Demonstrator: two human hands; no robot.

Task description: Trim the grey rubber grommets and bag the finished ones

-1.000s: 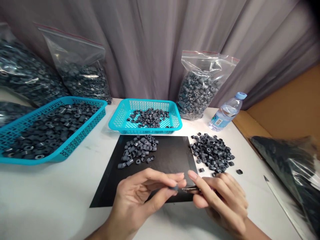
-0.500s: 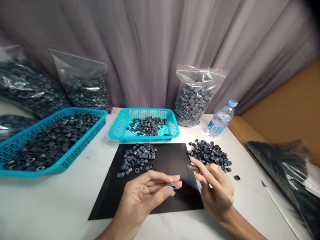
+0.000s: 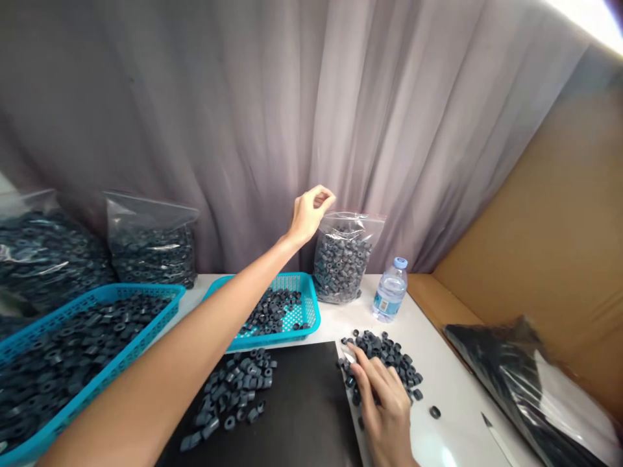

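Observation:
My left hand [image 3: 314,211] is raised at the far side of the table, over the top left corner of a clear zip bag [image 3: 343,259] of grey rings. Its fingertips are pinched together; whatever they hold, if anything, is hidden. Low on the right, my right hand [image 3: 387,402] grips a small pale pointed blade [image 3: 349,355], its handle out of sight. That hand is over the near left side of a loose pile of dark ring pieces [image 3: 389,353]. Another heap of short grey tubes [image 3: 238,383] lies on the black mat [image 3: 306,402].
Behind my left forearm stands a turquoise basket [image 3: 311,311] with some pieces. A fuller turquoise basket [image 3: 165,314] is at left, with filled bags [image 3: 150,253] behind. A water bottle [image 3: 390,290], a pointed white tool [image 3: 499,441] and a black plastic bag [image 3: 516,376] are at right.
My left hand has gone from over the mat, where it pinched a small grey ring, up and away to the zip bag. My right hand still grips the blade. The view has tilted upward.

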